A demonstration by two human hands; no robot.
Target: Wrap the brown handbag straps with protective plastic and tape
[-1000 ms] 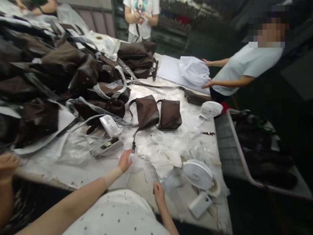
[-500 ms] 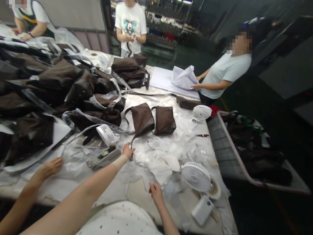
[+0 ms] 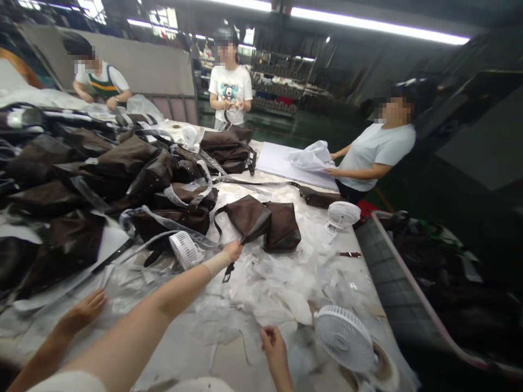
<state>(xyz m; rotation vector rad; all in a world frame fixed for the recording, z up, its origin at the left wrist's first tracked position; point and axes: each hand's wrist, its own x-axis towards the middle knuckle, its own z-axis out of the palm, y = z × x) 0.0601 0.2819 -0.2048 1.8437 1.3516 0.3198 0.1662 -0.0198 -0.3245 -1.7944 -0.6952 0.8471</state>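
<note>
My left hand (image 3: 232, 250) reaches far across the table, its fingers closed at the lower corner of a brown shoulder bag (image 3: 248, 214), where the strap joins. A strap end with a buckle (image 3: 227, 273) hangs below that hand. This bag is tilted and overlaps a second brown bag (image 3: 283, 227) on its right. Close to my body, my right hand (image 3: 274, 348) is held over the table with curled fingers; nothing shows in them. Crumpled white wrapping (image 3: 281, 302) lies beyond it.
A co-worker's hand (image 3: 84, 311) rests at the left. Brown bags (image 3: 126, 158) are heaped behind it. White fans (image 3: 345, 337) and a tape roll (image 3: 386, 367) stand along the right side. Past the edge is a bin (image 3: 412, 272) of dark goods. Co-workers stand around the table.
My left hand has pulled at the bag's corner and shifted the bag right, over the second one. The view has tilted upward. My right hand stays near my body.
</note>
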